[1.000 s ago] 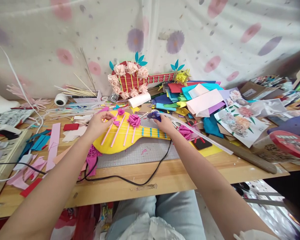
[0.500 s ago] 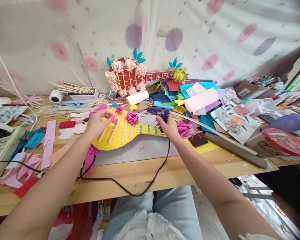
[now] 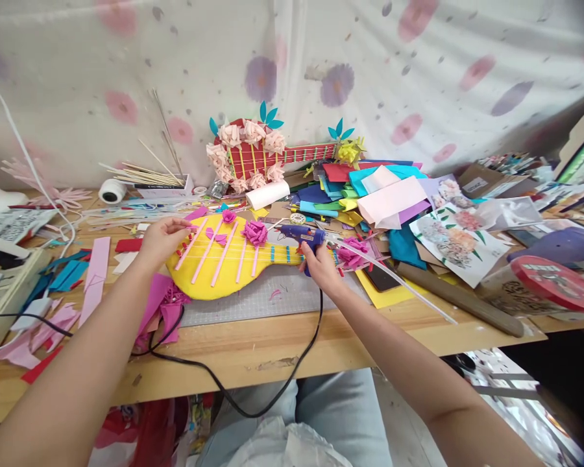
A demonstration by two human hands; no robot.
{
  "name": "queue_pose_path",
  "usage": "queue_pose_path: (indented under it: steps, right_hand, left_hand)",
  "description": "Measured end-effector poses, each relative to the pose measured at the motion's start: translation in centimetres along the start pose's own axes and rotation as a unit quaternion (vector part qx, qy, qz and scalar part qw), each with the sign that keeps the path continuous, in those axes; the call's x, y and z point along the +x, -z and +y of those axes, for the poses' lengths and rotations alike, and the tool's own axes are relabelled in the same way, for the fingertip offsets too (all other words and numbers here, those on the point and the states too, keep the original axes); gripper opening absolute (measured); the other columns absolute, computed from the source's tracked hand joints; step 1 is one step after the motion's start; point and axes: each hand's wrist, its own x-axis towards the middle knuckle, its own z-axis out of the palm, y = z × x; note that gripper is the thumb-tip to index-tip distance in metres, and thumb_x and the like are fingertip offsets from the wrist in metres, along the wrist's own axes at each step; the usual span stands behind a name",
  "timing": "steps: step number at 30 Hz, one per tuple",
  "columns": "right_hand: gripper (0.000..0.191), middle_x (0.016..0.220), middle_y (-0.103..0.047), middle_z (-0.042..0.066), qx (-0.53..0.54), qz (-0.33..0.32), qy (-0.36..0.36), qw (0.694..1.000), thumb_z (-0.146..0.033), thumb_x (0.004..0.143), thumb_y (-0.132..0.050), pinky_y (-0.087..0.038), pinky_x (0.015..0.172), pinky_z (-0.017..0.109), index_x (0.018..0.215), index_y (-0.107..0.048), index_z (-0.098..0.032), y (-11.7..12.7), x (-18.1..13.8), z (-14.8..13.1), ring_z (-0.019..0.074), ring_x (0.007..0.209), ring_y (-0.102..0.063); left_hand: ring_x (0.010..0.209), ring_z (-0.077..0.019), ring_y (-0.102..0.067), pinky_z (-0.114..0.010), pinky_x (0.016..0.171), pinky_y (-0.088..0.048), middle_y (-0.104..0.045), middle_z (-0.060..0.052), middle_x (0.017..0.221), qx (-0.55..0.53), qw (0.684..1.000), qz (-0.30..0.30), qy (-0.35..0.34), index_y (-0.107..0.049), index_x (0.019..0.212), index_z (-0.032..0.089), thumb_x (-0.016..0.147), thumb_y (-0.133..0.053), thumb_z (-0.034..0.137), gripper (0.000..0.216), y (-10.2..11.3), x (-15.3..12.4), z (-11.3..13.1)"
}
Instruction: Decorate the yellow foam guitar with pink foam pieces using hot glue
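Note:
A yellow guitar-shaped craft piece lies on the desk with pink strips, white strings and blue bands on its neck. A large magenta paper rose and a smaller magenta rose sit on its body, with magenta petals between strips. My left hand is at the body's upper left edge, fingers closed near the end of a pink strip; what they hold, if anything, is hidden. My right hand grips a blue glue gun above the neck, its long clear glue stick trailing right.
A grey cutting mat lies beneath the guitar. The black cord loops over the desk's front edge. Behind stands a red guitar craft with pale roses. Coloured sheets, a wooden roller and a red-lidded tub fill the right.
My left hand has moved left, away from the magenta petals, which now show on the yellow body. My right hand has shifted slightly left and down with the glue gun; its stick has swung down.

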Motion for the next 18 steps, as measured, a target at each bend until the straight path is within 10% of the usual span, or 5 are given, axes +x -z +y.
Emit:
queue_pose_path:
  steps: [18]
  right_hand:
    - [0.041, 0.052, -0.054, -0.008, 0.091, 0.044, 0.065, 0.993, -0.061, 0.079, -0.046, -0.039, 0.052, 0.025, 0.095, -0.042, -0.022, -2.1, 5.5, -0.3, 0.0123, 0.050, -0.055]
  left_hand:
    - [0.078, -0.0153, -0.064, -0.025, 0.071, -0.050, -0.069, -0.001, 0.075, -0.112, 0.991, 0.070, 0.001, -0.065, 0.071, 0.019, 0.053, -0.067, 0.020, 0.018, -0.9, -2.7, -1.1]
